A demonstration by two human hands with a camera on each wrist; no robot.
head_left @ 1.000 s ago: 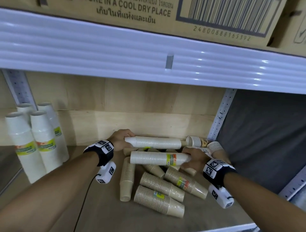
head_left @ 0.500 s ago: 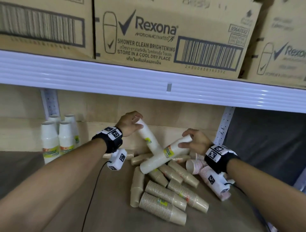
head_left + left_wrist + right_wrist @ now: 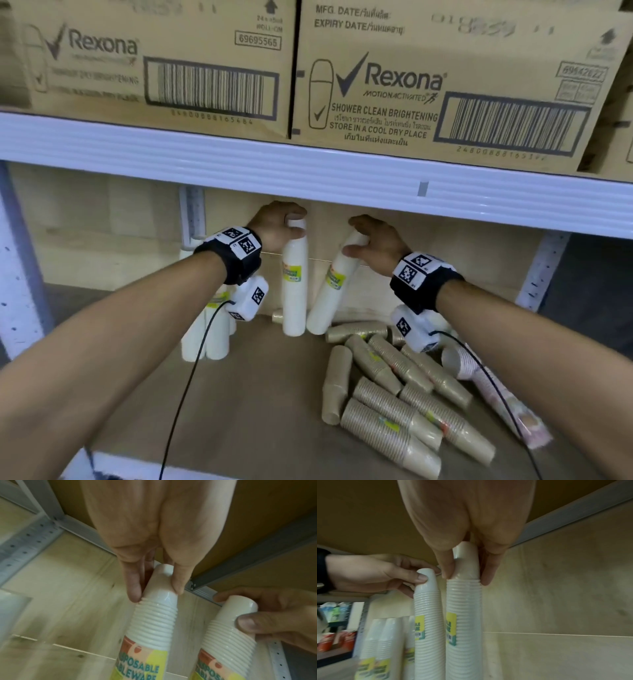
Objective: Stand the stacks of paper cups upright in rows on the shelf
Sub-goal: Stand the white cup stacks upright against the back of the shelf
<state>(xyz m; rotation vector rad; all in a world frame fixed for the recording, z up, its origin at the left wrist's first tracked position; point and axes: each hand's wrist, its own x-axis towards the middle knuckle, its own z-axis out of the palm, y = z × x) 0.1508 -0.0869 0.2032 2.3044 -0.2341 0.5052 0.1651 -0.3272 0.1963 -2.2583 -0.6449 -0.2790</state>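
Note:
My left hand (image 3: 281,222) grips the top of a tall white cup stack (image 3: 294,287) that stands upright on the wooden shelf (image 3: 246,394), near the back wall. Beside it on the right, my right hand (image 3: 371,241) grips the top of a second white cup stack (image 3: 330,294), which leans to the right. In the left wrist view, fingers and thumb pinch the top cup of the left stack (image 3: 154,616), with the right stack (image 3: 229,639) next to it. The right wrist view shows both stacks side by side (image 3: 464,622) (image 3: 428,615).
Upright white cup stacks (image 3: 209,329) stand at the left, partly behind my left wrist. Several brown cup stacks (image 3: 394,404) lie in a heap at the right, with a patterned stack (image 3: 493,394) beyond. The upper shelf edge (image 3: 308,171) hangs low, carrying cardboard boxes (image 3: 428,85).
Both hands have swung the two white stacks from lying across the heap to near upright and carried them left toward the back wall. The left one now stands on the shelf.

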